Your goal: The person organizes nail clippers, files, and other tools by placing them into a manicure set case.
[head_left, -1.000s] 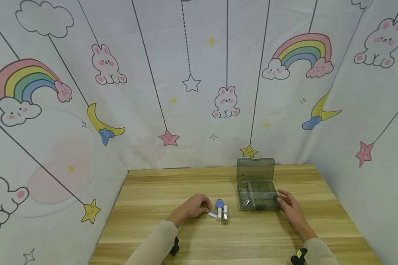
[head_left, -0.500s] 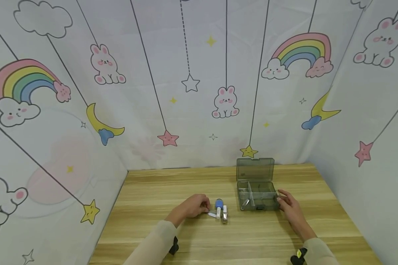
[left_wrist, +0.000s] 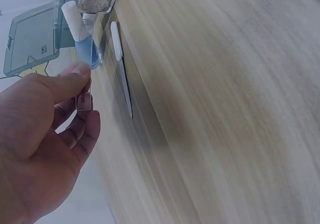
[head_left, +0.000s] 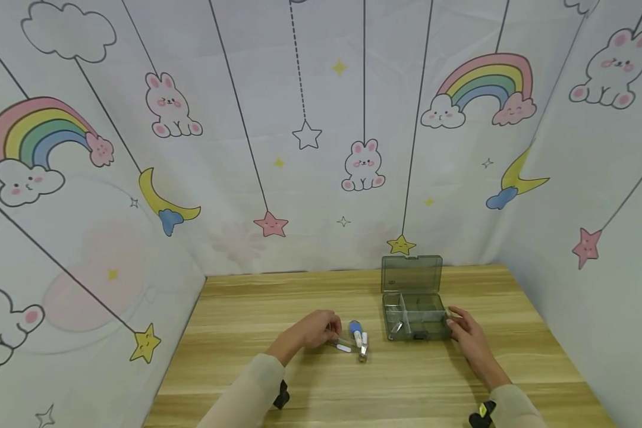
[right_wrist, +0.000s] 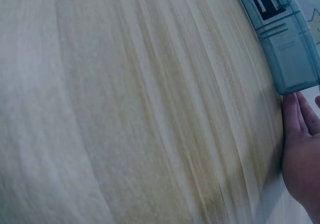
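Observation:
My left hand pinches a thin clear piece with small lettering between thumb and fingers, just above the table. Beneath it lies a slim file-like tool with a white handle. A small bottle of blue polish with a white cap lies beside that tool. Next to it is a glittery, silvery bottle, also white-capped. Straight fingers of my right hand rest against the right side of a dark translucent compartment box, whose lid is raised.
Small clear items lie in the box's left compartments. The wooden table meets a patterned white curtain at the back and sides. A dark device is strapped at the left wrist.
My left hand has risen slightly, and the clear piece has come up with it. The blue bottle has turned, its cap now slanting right towards the silvery bottle. My right hand stays at the box.

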The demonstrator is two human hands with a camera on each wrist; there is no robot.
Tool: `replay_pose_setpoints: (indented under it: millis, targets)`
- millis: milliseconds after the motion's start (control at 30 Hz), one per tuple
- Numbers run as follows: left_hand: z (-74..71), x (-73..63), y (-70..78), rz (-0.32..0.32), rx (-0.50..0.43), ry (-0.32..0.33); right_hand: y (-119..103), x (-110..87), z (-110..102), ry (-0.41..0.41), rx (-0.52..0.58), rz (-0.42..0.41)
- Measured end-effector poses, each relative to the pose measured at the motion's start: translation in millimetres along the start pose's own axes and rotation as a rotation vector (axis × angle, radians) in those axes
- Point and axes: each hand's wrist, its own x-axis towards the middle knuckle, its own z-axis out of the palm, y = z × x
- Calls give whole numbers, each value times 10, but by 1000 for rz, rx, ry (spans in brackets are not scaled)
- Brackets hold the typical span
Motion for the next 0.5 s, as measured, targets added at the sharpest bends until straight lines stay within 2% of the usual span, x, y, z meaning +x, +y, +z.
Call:
replay_pose_setpoints:
  millis: [200,500]
  targets:
    - [-10,17,26,-14,-39,4,24,16,3,10,-7,-5]
    - [-7,56,88,-10,-122,44,28,7,4,7,-16,-12]
